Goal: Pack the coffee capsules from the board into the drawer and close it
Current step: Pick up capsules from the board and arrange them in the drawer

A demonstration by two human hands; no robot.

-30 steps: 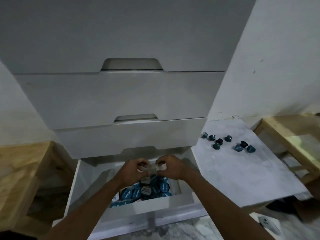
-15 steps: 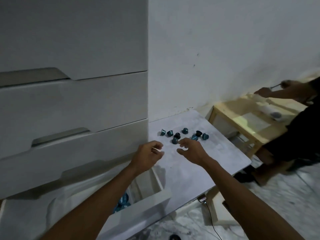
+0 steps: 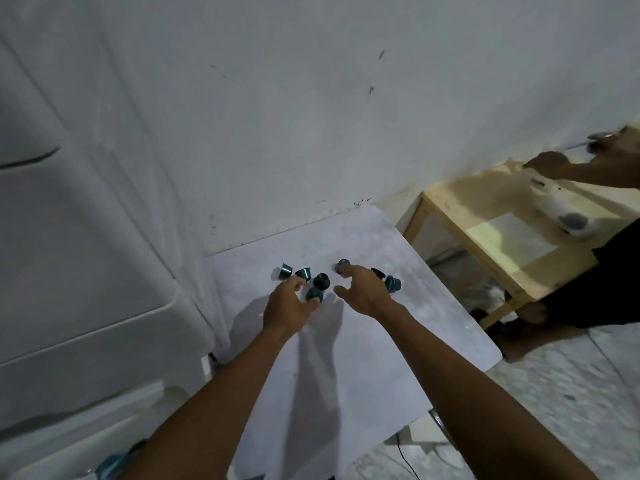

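Observation:
Several teal and dark coffee capsules (image 3: 321, 280) lie in a loose group at the far end of the pale grey board (image 3: 346, 358). My left hand (image 3: 289, 304) reaches over the left ones, its fingertips at a teal capsule (image 3: 314, 294); whether it grips the capsule is unclear. My right hand (image 3: 363, 289) hovers with spread, curved fingers over the right ones, a teal capsule (image 3: 393, 283) just beyond it, holding nothing I can see. The open drawer (image 3: 114, 462) shows only at the bottom left, with a few teal capsules inside.
The white drawer unit (image 3: 86, 237) fills the left. A white wall stands behind the board. To the right is a wooden table (image 3: 502, 244) where another person's hands (image 3: 554, 166) work beside a white container. A speckled floor and a cable lie at lower right.
Both hands left the drawer, where they held a small clear item, and moved right to the capsules on the board. My view swung right, so the drawer slid to the bottom left.

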